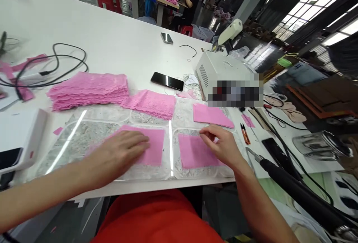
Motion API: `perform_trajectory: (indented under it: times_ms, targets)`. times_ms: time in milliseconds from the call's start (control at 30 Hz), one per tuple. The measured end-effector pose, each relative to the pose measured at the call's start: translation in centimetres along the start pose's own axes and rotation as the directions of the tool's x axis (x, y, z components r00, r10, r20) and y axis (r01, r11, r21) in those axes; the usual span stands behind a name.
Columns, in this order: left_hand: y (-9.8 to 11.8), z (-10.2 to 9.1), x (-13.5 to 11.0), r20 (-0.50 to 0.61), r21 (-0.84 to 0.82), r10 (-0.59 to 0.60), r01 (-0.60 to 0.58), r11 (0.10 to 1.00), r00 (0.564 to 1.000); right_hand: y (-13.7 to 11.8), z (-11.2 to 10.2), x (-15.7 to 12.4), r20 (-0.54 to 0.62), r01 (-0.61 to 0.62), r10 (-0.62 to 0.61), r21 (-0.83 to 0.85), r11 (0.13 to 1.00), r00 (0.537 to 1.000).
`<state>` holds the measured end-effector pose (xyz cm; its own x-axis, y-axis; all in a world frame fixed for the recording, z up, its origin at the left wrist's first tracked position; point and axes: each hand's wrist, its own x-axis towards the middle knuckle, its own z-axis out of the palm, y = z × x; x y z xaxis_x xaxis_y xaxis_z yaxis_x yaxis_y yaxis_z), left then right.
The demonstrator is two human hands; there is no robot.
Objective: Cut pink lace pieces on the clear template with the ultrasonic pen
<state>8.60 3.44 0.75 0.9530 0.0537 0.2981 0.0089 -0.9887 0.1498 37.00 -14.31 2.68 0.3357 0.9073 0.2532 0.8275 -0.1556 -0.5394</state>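
Observation:
My left hand (119, 151) lies flat, fingers stretched out, on a pink fabric piece (155, 147) on a clear patterned mat (95, 129). My right hand (225, 146) is over another pink fabric piece (192, 151); its thumb and fingertips are pinched together, and I cannot make out anything between them. A smooth pink stack (211, 115) lies just beyond my right hand. Farther back are a small pile of pink scalloped fabric (152, 103) and, at the left, a taller stack of scalloped pink fabric (89, 89).
A black phone (167, 81) lies behind the fabric. To the right are a grey metal box (220, 71), orange-handled thread snips (245, 134), a black-handled tool with a metal tip (282, 179) and a glass jar (321, 146). A black cable (57, 56) loops at the left.

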Motion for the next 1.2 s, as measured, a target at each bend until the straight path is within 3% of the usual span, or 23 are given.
perform_trajectory:
  times_ms: [100,167,267,367,567,700,967,1200]
  targets:
    - [2.1,1.6,4.1,0.084,-0.140,0.223,-0.210,0.968,0.971,3.3,-1.9,-4.1,-0.170,-0.109,0.099,-0.049,0.993,0.980]
    - [3.0,2.7,6.8,0.139,-0.203,0.297,-0.266,0.942,0.945,5.0,-2.6,-6.7,-0.256,-0.146,0.123,-0.074,0.986,0.959]
    - [3.4,3.9,9.6,0.245,-0.240,0.350,-0.293,0.925,0.904,6.3,-2.9,-9.6,-0.325,-0.132,0.100,-0.078,0.988,0.940]
    - [2.9,4.6,10.8,0.316,-0.203,0.340,-0.287,0.936,0.886,6.9,-2.7,-11.2,-0.363,-0.100,0.060,-0.094,0.991,0.930]
    - [1.8,4.2,11.3,0.299,-0.107,0.335,-0.317,0.942,0.894,7.4,-2.3,-11.5,-0.354,-0.085,0.031,-0.139,0.987,0.935]
    - [2.4,3.7,12.6,0.306,-0.119,0.364,-0.344,0.931,0.879,7.6,-2.5,-11.0,-0.334,-0.085,0.051,-0.086,0.993,0.941]
    - [3.5,5.4,14.9,0.316,-0.164,0.484,-0.456,0.875,0.816,8.1,-2.9,-10.7,-0.185,-0.111,0.099,-0.057,0.992,0.978]
    - [3.1,5.8,14.9,0.322,-0.183,0.479,-0.442,0.878,0.817,8.1,-3.0,-10.7,-0.162,-0.140,0.131,-0.044,0.989,0.978]
